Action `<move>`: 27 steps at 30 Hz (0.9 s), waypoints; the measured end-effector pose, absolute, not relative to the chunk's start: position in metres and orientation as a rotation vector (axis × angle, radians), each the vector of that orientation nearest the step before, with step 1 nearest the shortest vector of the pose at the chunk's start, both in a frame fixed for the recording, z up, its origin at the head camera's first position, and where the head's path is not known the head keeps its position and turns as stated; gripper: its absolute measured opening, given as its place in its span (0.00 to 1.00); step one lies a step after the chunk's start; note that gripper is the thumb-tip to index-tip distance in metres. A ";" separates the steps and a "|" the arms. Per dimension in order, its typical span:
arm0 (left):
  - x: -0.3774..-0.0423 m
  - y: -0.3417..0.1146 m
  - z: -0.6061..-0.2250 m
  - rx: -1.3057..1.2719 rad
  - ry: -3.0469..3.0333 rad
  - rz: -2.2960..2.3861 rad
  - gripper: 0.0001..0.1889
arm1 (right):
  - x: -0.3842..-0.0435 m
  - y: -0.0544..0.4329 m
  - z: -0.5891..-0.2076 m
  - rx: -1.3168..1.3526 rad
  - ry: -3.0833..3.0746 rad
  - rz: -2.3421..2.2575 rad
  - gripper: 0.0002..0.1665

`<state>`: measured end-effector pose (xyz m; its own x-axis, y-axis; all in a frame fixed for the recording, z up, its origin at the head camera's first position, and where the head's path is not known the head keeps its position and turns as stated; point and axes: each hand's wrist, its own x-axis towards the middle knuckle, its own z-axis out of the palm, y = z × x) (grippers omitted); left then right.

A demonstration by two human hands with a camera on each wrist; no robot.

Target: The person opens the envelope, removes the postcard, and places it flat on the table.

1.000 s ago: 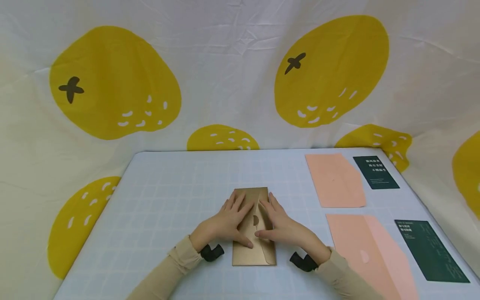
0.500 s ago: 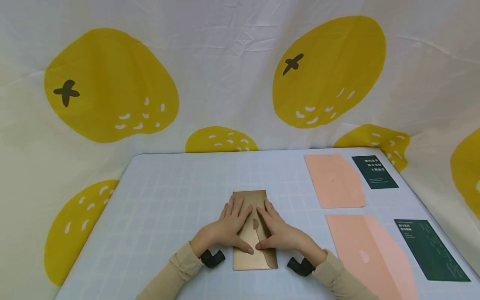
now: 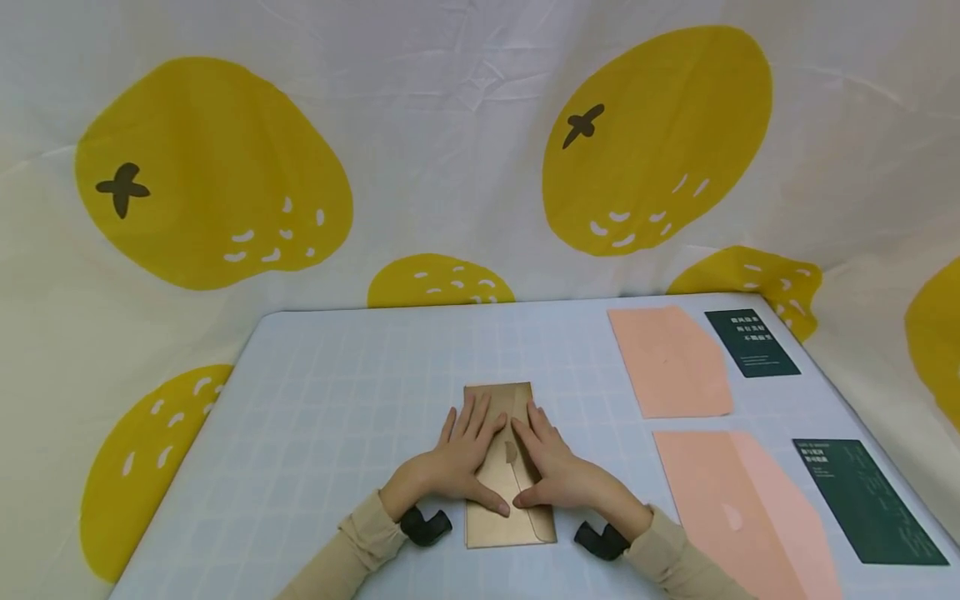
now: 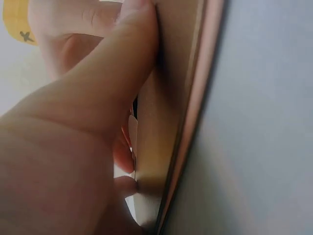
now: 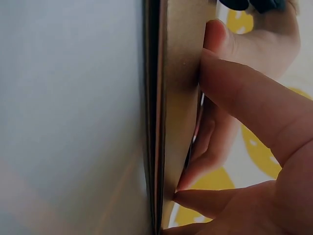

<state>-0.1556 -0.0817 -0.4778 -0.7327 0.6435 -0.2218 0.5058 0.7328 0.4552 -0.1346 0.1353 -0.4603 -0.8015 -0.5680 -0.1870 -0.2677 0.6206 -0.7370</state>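
A gold-brown paper envelope [image 3: 491, 533] lies lengthwise on the table, its flap folded over from the right side. My left hand [image 3: 448, 468] rests spread on its left part, thumb pointing to the middle. On the right part lies my right hand [image 3: 568, 482], with fingertips and thumb touching the flap. Both thumbs almost meet near the envelope's lower middle. In the left wrist view, the left thumb [image 4: 115, 68] presses on the brown paper, and a pinkish layer shows along the edge below. The right wrist view shows the right thumb [image 5: 244, 90] on the envelope too.
To the right lie a closed pink envelope [image 3: 667, 367] and another pink envelope [image 3: 720, 492] with a lighter flap part. Beside them are a small dark green card [image 3: 752, 343] and a larger one [image 3: 870, 500]. Behind the table [image 3: 337, 375] hangs a fruit-print cloth [image 3: 450, 150].
Both hands have shifted slightly toward the near side, staying on the gold-brown envelope. It appears a little lower in the head view, which has itself tilted slightly.
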 end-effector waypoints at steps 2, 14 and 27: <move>-0.156 -0.081 -0.478 0.896 2.561 0.534 0.67 | -0.134 0.136 -0.460 -0.669 2.452 -1.011 0.64; -0.156 -0.082 -0.477 0.897 2.549 0.550 0.67 | -0.131 0.135 -0.454 -0.681 2.459 -1.015 0.65; -0.156 -0.082 -0.476 0.888 2.543 0.546 0.67 | -0.132 0.133 -0.452 -0.653 2.462 -0.982 0.65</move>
